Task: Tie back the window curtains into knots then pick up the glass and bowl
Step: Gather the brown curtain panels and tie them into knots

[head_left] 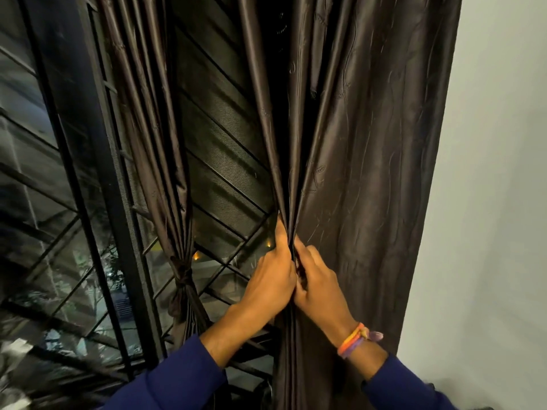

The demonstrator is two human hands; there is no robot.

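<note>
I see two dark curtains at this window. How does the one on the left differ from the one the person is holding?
The left curtain is already gathered and tied in a knot; the right curtain has no knot yet. The left curtain hangs untouched, while the left hand and right hand bunch the right curtain's edge. The left curtain is pulled narrow; the right one spreads wide towards the wall. Both are the same dark, shiny fabric.

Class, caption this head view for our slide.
Both hands, left hand and right hand, gather the right curtain; left curtain already knotted.
</note>
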